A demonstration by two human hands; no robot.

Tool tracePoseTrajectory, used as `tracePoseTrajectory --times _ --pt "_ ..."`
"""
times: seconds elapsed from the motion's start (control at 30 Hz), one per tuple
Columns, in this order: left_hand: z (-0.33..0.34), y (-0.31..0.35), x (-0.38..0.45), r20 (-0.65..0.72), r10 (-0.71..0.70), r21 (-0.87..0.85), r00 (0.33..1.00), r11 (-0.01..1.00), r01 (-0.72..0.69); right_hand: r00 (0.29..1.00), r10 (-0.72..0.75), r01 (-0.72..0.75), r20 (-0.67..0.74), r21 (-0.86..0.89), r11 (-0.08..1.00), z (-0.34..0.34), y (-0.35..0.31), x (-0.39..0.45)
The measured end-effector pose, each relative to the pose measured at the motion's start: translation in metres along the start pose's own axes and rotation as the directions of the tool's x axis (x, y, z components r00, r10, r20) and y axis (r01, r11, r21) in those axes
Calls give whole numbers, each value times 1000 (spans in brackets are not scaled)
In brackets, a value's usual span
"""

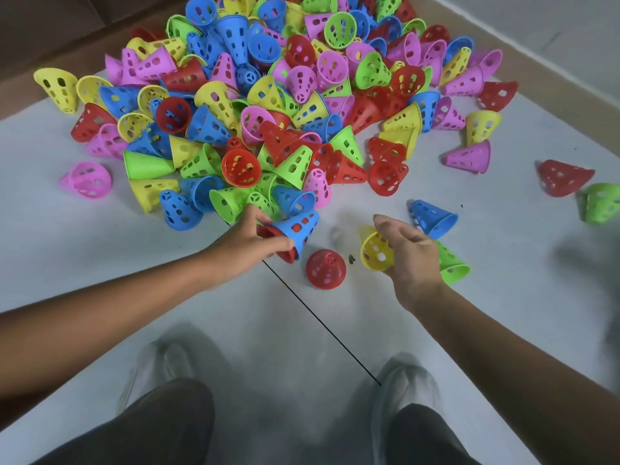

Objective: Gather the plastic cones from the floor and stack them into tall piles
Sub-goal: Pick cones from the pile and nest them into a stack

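The left hand point(250, 243) gripped a blue perforated plastic cone nested over a red one point(295, 231) at frame centre. The right hand point(407, 253) clasped a yellow perforated plastic cone point(375, 253). A heap of coloured plastic cones point(268, 95) filled the upper frame.

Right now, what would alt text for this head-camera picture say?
A person's left hand grips a blue cone nested over a red one, while the right hand holds a yellow cone. Ahead, a big heap of colourful holed cones covers the pale floor.
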State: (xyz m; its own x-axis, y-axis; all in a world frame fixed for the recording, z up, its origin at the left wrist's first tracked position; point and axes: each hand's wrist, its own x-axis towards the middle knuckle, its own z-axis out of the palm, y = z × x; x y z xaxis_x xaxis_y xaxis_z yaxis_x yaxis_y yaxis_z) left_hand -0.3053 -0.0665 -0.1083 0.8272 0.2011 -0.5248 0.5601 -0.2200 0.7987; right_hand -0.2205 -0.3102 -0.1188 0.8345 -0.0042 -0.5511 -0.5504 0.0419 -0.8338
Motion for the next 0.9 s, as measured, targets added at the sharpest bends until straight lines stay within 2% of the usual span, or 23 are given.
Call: tracePoseTrajectory --times 0.07,0.17,0.3,0.37,0.43,0.6,0.77,0.9 --pt "-1 3 -1 14 -4 -134 1000 991 6 998 63 -63 8 36 997 -6 5 -4" --pt "4 8 -1 61 -4 -323 998 946 23 979 173 -185 104 119 975 -12 10 -10" --pt "23 16 -2 111 33 -395 993 919 14 954 236 -275 184 232 933 -19 12 -23" --pt "31 18 -1 79 64 -336 995 941 -34 945 262 -307 194 257 917 -24 12 -31" --pt "38 20 -1 56 124 -192 991 975 -111 944 273 -312 183 234 921 -27 9 -38" --pt "52 17 -1 45 248 -37 968 968 -246 960 230 -255 158 164 953 -35 1 -49" --pt "54 2 0 202 268 41 942 959 -282 955 209 -235 210 107 966 -40 3 -52" --pt "46 -4 -4 244 285 109 927 942 -318 964 175 -198 199 105 975 -42 8 -57"
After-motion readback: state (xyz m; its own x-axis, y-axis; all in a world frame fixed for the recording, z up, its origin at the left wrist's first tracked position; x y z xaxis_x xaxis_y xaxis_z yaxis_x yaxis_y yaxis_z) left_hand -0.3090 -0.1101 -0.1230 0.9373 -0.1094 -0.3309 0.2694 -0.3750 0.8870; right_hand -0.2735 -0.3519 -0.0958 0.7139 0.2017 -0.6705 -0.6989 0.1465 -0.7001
